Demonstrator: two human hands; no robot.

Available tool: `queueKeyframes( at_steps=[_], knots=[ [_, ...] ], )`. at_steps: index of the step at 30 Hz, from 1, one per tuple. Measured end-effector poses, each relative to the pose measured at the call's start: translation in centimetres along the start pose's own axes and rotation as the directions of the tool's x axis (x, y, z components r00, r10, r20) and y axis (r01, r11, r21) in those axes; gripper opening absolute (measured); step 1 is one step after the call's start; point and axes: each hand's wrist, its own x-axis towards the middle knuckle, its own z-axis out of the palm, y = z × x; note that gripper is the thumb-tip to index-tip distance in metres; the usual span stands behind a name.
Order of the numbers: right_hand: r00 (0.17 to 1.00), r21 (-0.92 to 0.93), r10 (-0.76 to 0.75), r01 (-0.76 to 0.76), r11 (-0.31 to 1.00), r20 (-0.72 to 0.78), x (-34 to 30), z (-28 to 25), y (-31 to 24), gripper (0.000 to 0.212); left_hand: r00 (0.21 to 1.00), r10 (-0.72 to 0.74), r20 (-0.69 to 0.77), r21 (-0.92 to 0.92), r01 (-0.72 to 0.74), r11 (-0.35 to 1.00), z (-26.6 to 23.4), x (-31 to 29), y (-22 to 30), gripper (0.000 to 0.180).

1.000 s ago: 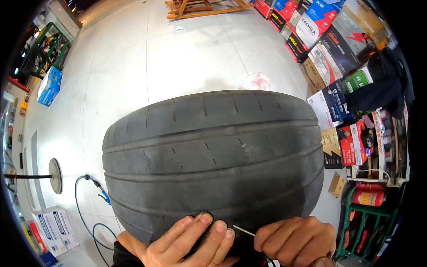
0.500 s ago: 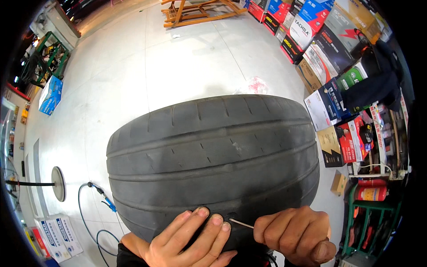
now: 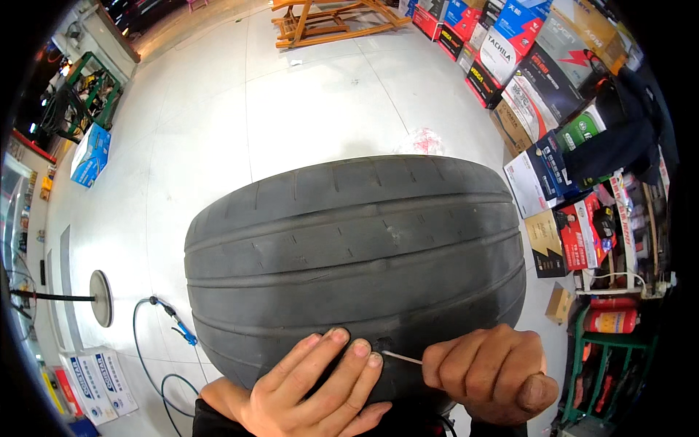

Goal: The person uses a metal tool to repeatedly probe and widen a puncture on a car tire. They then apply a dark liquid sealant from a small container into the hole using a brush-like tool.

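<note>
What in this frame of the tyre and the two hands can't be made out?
- Handle of the thin metal tool, head view: buried inside the closed right hand.
- Tool tip: lost in the dark spot on the tyre tread beside the left hand fingertips.
- Tyre sidewalls and rim: behind the tread.
- Both forearms: cut off by the lower edge.
- Blue hose end: runs out of frame.

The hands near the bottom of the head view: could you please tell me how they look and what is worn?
Both are bare: no gloves, rings or watch show. The left hand has short, plain nails. The right hand is partly smudged. Dark sleeve edges show at both wrists.
</note>
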Motion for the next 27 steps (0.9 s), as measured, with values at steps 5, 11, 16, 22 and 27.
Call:
queueKeyframes(
  at_steps=[5,11,16,22,27],
  knots=[
    [0.998,0.027,-0.050,0.049,0.998,0.041,-0.4,0.1,-0.3,0.049,0.999,-0.031,0.022,-0.037,0.031,0.999,0.2,0.1,0.8,0.038],
    [0.993,-0.046,-0.052,0.057,0.997,0.106,0.4,0.4,0.1,0.039,0.999,-0.031,0.042,-0.030,0.032,0.999,0.4,0.1,0.5,0.038],
    [0.977,0.172,-0.207,0.211,0.962,-0.043,-0.4,-0.6,1.6,0.048,0.977,-0.200,0.077,0.126,0.189,0.974,1.3,-2.4,1.2,0.057],
    [0.844,0.135,-0.467,0.511,0.849,-0.264,-9.0,-4.6,-5.8,0.045,0.972,-0.111,0.209,0.129,0.085,0.988,1.8,-0.6,1.7,0.073],
    [0.747,-0.261,-0.362,0.257,0.931,-0.557,-17.2,-10.5,-5.4,0.046,0.988,-0.116,0.103,0.219,0.091,0.971,0.7,0.2,2.7,0.055]
  ],
)
